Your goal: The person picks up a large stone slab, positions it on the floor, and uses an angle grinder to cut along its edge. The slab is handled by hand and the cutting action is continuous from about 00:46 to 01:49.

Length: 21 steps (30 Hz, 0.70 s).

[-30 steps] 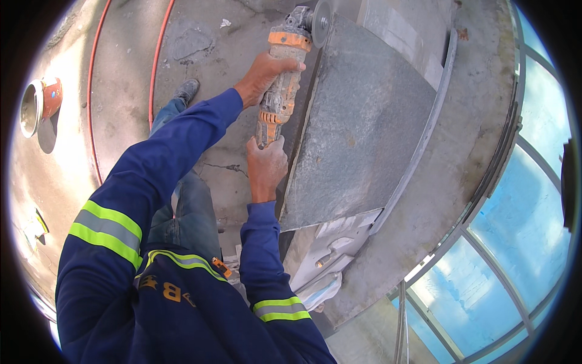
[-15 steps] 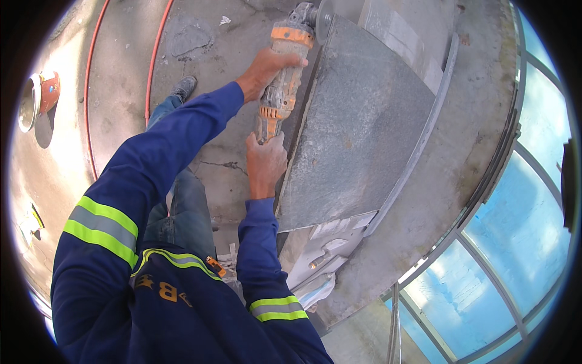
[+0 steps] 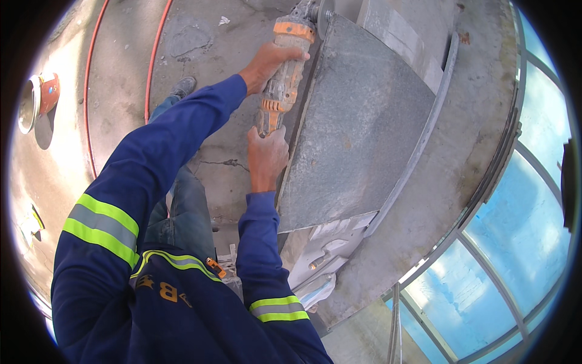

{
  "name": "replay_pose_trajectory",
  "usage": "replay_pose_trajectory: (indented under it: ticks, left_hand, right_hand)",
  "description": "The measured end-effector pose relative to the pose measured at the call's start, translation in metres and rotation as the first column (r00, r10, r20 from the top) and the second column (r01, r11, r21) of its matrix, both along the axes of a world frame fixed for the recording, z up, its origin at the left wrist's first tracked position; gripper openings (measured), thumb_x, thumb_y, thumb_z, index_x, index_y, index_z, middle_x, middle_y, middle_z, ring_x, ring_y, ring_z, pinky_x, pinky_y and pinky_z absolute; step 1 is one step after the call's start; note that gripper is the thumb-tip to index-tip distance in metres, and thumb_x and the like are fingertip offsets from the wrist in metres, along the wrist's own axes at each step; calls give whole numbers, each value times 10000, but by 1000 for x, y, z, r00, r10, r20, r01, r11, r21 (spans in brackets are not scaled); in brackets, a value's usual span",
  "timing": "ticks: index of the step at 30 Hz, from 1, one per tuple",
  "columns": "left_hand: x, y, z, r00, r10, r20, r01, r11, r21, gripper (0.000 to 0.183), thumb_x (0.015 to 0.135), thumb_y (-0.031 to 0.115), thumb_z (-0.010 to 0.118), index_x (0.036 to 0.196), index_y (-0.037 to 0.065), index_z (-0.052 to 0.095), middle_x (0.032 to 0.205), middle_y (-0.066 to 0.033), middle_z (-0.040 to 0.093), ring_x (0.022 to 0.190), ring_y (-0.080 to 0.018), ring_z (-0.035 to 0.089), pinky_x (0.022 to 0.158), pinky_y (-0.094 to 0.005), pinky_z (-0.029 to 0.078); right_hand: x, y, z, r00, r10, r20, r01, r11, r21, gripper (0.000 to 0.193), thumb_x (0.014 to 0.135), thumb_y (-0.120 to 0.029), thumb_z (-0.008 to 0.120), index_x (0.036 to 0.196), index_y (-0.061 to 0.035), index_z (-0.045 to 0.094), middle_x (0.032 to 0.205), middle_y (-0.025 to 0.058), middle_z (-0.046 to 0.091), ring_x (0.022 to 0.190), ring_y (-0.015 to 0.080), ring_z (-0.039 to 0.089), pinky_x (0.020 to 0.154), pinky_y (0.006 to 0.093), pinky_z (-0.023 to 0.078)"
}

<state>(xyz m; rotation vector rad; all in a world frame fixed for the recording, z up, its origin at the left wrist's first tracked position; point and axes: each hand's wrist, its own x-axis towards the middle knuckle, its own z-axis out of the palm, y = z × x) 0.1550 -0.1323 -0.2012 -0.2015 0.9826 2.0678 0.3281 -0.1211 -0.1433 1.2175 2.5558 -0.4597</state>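
A dusty orange and grey angle grinder [image 3: 282,85] is held lengthwise along the left edge of a grey stone slab [image 3: 361,130]. My left hand [image 3: 270,64] wraps round the grinder's body near its head. Lower down, my right hand [image 3: 268,156] closes on the rear handle. The round grinder disc [image 3: 325,17] stands on edge at the slab's far left corner. From this angle I cannot tell whether it touches the stone.
Beneath the slab's near end stands a pale support [image 3: 330,242] with a plastic bag [image 3: 316,290] beside it. Two red hoses [image 3: 151,67] run along the floor at left, near a tipped bucket [image 3: 39,100]. Blue glazed panels [image 3: 491,285] line the right side.
The grinder and both my hands have shifted very slightly, the grinder's head a little farther away and to the right. My grip is the same, and the slab has not moved.
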Motion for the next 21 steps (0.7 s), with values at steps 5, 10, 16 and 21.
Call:
replay_pose_trajectory:
  ticks: [5,10,16,21]
  left_hand:
    - [-3,3,-6,999,-8,-41,9,1000,12,413,793,297,817,1037,10,647,850,-88,670,690,-184,696,607,-328,582]
    - [-3,2,-6,999,-34,-34,34,999,10,428,804,304,812,1060,6,640,865,-95,672,717,-196,712,617,-330,591]
    - [3,-2,-1,999,-18,-37,17,1000,-16,431,786,304,821,1045,10,640,846,-89,667,696,-184,696,612,-329,583]
    - [11,-10,5,1000,18,-25,-19,1000,-13,414,759,284,835,1012,13,650,814,-72,662,643,-156,669,582,-311,566]
  right_hand:
    - [-1,0,-1,1000,5,-29,-4,1000,18,399,855,-324,703,982,30,570,785,263,693,773,457,702,717,529,550]
    - [-2,1,-1,1000,0,-15,0,1000,21,412,857,-333,705,998,31,573,795,263,696,783,458,703,726,528,551]
    - [5,-3,1,999,-32,-14,32,999,-20,427,849,-346,706,994,35,577,809,270,696,798,462,699,749,534,549]
    - [12,-9,3,1000,-11,-13,11,1000,-12,423,862,-340,708,1017,29,572,797,263,699,791,462,700,736,536,550]
